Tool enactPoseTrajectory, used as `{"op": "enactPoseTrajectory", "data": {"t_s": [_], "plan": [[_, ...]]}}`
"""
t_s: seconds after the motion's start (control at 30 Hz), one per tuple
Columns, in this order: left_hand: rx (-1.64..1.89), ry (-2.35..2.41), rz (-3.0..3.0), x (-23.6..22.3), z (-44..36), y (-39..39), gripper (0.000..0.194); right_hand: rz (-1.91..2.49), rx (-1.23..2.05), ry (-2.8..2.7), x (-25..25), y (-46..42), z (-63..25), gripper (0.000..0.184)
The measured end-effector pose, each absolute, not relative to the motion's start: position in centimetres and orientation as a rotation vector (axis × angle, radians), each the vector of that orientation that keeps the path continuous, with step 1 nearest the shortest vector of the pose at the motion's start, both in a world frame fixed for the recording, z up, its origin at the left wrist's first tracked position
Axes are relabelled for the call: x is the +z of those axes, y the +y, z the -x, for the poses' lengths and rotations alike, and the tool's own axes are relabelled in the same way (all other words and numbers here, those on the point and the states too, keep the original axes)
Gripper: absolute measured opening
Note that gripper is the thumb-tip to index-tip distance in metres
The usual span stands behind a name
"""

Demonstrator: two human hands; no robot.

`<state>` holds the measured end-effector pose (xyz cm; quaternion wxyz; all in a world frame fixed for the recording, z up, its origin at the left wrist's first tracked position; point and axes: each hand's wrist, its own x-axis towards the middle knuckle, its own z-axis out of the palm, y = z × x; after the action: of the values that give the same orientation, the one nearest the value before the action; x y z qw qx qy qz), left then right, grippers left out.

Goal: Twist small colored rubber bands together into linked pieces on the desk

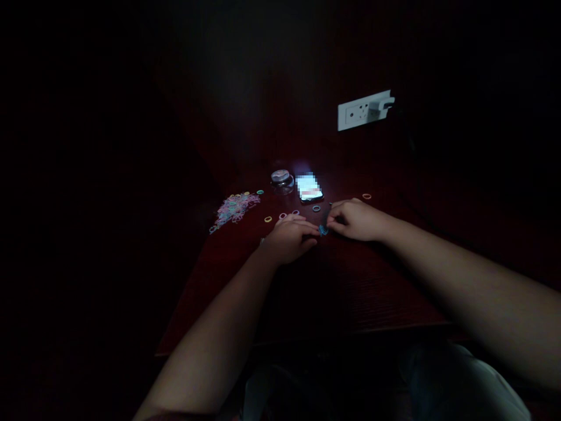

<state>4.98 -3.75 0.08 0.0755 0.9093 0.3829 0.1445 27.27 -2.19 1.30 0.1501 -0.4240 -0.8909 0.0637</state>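
Note:
A small clump of blue elastic bands (pixel 323 230) lies on the dark red table between my two hands. My left hand (pixel 289 238) rests palm down at its left, fingers stretched out, with the index fingertip at the clump's edge and the thumb apart. From the right, my right hand (pixel 357 220) reaches in with fingers curled and the thumb drawn towards them. Its fingertips are beside the blue bands; whatever they pinch is too small and dark to make out. Single bands lie around the hands: a yellow one (pixel 268 219), a pale blue one (pixel 317 209) and an orange one (pixel 367 196).
A heap of mixed coloured bands (pixel 236 209) lies at the table's left side. Behind the hands stand a lidded round jar (pixel 281 182) and a phone with a lit screen (pixel 309 187). A wall socket (pixel 364 111) holds a plug. The table's front edge (pixel 350 332) is near my lap.

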Motion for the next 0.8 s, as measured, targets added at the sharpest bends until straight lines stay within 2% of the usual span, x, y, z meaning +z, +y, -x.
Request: {"op": "enactPoseTrajectory", "data": {"t_s": [0.37, 0.8], "plan": [[0.438, 1.156, -2.722, -0.19, -4.95, -3.62, 0.025, 1.38, 0.102, -2.572, 1.28, -1.76, -27.63, 0.012], [0.408, 1.131, -2.74, -0.3, -5.8, -3.49, 0.027, 1.305, 0.125, -2.569, 0.83, -1.59, -26.96, 0.014]]}}
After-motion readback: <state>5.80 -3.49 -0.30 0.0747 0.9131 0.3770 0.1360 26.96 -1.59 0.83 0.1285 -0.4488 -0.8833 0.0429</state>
